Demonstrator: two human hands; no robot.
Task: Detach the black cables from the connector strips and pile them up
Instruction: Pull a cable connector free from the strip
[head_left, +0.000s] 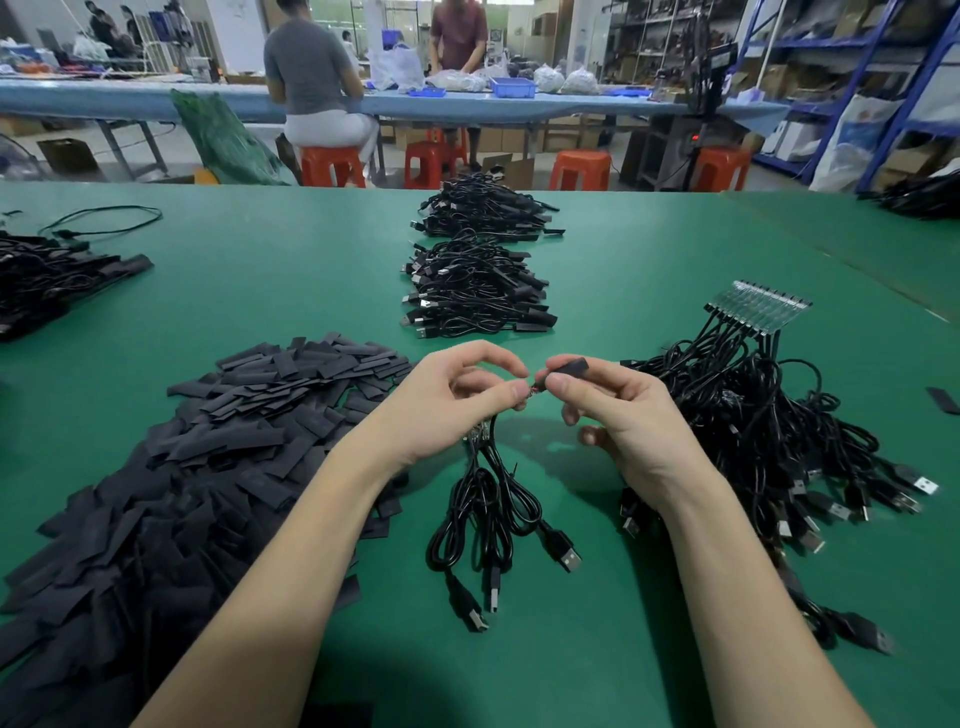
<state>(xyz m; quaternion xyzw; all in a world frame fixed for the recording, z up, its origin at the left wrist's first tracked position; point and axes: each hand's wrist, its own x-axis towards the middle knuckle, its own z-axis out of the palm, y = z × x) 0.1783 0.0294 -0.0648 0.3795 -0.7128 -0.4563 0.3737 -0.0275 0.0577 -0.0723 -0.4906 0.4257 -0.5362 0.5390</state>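
Head view, frame centre: the left hand (457, 400) pinches the end of a small bunch of black cables (493, 499), while the right hand (618, 415) pinches a short black sleeve (569, 368) against that same end, the fingertips of the two hands nearly touching. Four USB plugs of the bunch lie on the green table (260, 291) at lower centre. At right, one connector strip (758, 305) carries a tangled cable mass (769, 447). Above centre sit two finished cable piles, the nearer pile (475, 291) and the farther pile (485, 210). At left spreads one heap of black sleeves (208, 457). Two people work at the blue bench (156, 98) behind, among four orange stools.
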